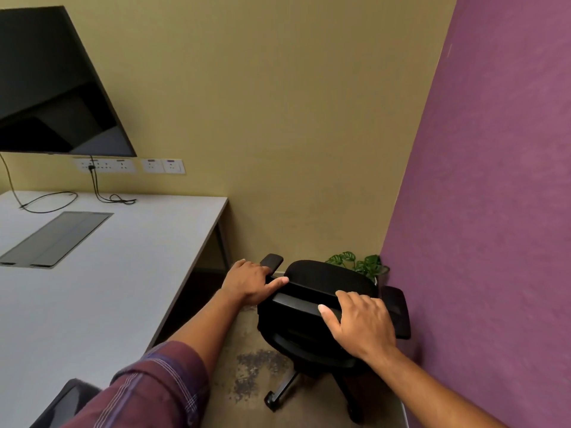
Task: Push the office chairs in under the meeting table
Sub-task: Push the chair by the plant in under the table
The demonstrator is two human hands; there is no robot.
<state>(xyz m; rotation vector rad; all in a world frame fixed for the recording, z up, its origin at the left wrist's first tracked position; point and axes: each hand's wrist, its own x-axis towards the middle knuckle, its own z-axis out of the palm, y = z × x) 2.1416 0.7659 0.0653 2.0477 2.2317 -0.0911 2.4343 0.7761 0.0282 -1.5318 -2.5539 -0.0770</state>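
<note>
Black office chair (321, 304) backrest top is gripped by left hand (250, 282) and right hand (360, 322), beside meeting table (102, 291), not under it

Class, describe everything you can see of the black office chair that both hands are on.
The office chair is black, with a rounded padded backrest, two flat armrests and a wheeled star base on the floor. It stands upright between the table and the purple wall, in front of a small plant, not yet under the table. The left hand grips the top of the backrest near the left armrest; the right hand rests over its top edge.
</note>
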